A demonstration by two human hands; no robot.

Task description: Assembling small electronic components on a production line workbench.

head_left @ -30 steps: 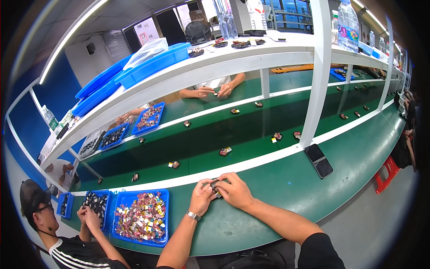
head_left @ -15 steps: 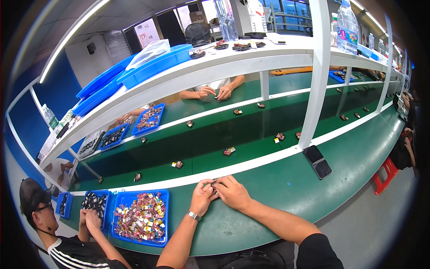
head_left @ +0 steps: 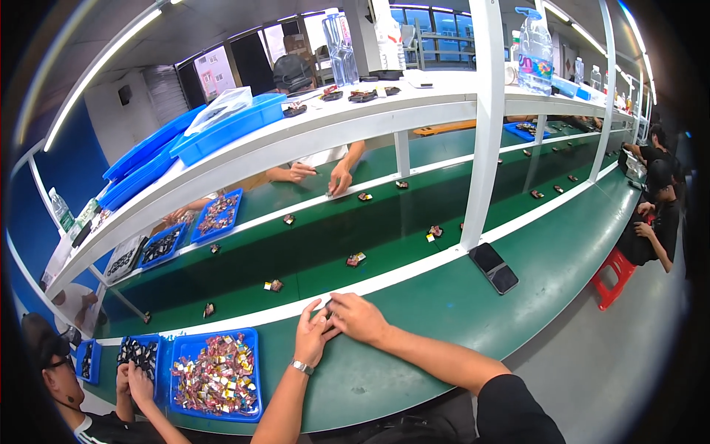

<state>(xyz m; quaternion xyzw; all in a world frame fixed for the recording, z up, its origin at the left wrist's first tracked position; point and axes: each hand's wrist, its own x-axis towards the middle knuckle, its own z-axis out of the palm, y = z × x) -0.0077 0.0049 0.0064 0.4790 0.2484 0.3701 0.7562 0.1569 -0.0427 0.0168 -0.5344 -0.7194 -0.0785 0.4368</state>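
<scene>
Over the green worktop, close to the white rail, my left hand [head_left: 313, 337] and my right hand [head_left: 359, 318] meet fingertip to fingertip. Between them is a small dark part [head_left: 329, 305], mostly covered by the fingers, so its kind does not show. My right thumb and fingers pinch it from the right; the left fingers steady it from the other side. A blue tray [head_left: 257, 370] heaped with small red-and-white wired pieces [head_left: 218, 374] stands left of my left forearm.
Beyond the white rail [head_left: 281, 312] runs a green belt with scattered wired pieces [head_left: 356, 260]. A dark phone [head_left: 494, 268] lies right of my hands. A white post [head_left: 484, 133] rises near it. A co-worker's hands [head_left: 133, 381] are at a blue tray of black parts [head_left: 139, 351].
The whole view has shifted, so the scene sits further left. My hands stay together at the small dark part, with the left fingers slightly more spread. Across the belt, a co-worker's hand has reached nearer.
</scene>
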